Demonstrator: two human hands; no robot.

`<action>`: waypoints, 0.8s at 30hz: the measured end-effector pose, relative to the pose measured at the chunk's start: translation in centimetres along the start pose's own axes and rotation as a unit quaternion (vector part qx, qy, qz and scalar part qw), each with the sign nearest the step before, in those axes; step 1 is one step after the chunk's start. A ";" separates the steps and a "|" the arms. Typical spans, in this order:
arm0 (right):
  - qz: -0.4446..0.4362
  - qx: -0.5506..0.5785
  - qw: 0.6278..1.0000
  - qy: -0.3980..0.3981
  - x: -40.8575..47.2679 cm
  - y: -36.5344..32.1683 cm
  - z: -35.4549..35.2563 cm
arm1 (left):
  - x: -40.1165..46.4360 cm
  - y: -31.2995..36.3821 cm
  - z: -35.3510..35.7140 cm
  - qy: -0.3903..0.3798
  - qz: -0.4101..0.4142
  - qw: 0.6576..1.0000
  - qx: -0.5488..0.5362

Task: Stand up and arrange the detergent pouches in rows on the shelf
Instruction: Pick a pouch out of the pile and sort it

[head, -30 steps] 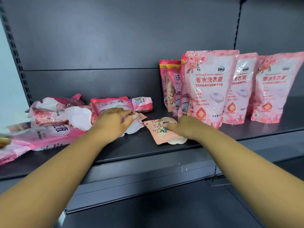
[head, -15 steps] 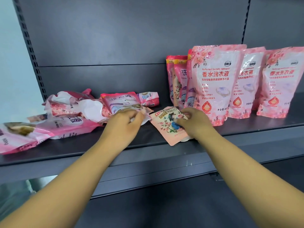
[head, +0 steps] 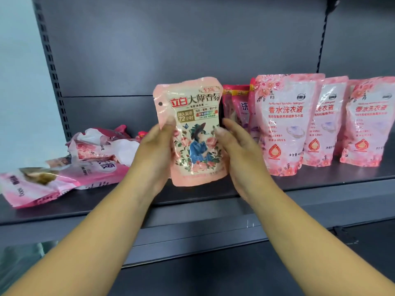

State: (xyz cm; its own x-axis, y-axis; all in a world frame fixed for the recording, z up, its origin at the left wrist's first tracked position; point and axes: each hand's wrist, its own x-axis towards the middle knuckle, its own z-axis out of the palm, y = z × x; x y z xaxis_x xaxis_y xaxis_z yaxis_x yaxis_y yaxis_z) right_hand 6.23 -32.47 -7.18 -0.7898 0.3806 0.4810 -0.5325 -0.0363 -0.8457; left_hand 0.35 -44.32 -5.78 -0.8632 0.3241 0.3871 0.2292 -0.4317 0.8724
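Observation:
I hold a small pink pouch with a rose-and-figure print [head: 196, 133] upright above the front of the dark shelf [head: 320, 184]. My left hand [head: 156, 150] grips its left edge and my right hand [head: 237, 150] grips its right edge, thumbs on the front. To the right, large pink detergent pouches [head: 284, 124] stand in a row, with darker pink pouches [head: 237, 103] upright behind the held one. On the left, several pink pouches [head: 64, 178] lie flat in a loose heap.
The shelf's grey back panel [head: 171, 50] rises behind everything, with a slotted upright post [head: 53, 71] at the left. A lower shelf edge [head: 213, 242] juts out beneath my forearms. A pale wall shows at the far left.
The small pouch lay flat on the shelf under my right hand; now both hands have lifted it upright. My left hand left the heap of flat pouches.

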 end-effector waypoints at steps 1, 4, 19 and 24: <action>0.024 0.022 0.999 -0.016 0.3 0.1 0.3 | 0.0 0.2 -0.5 0.001 0.017 1.000 0.003; 0.055 0.081 0.994 -0.050 0.9 0.6 1.6 | -0.2 0.8 -2.2 0.003 0.052 0.998 0.022; 0.162 0.252 0.953 -0.042 2.2 6.4 10.3 | -1.4 0.7 -9.1 0.125 0.135 0.964 0.190; 0.170 0.228 0.954 -0.098 2.3 7.1 10.7 | -1.6 -0.9 -9.9 0.094 0.148 0.964 0.199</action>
State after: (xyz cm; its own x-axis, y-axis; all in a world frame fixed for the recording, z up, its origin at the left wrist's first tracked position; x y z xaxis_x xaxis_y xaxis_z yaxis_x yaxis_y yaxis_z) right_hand -2.61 -41.75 -9.62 -0.9586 0.0962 0.2679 -0.2762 -0.5420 -0.7937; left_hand -2.96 -52.75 -10.16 -0.7910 0.0606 0.6088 0.6006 -0.1129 0.7916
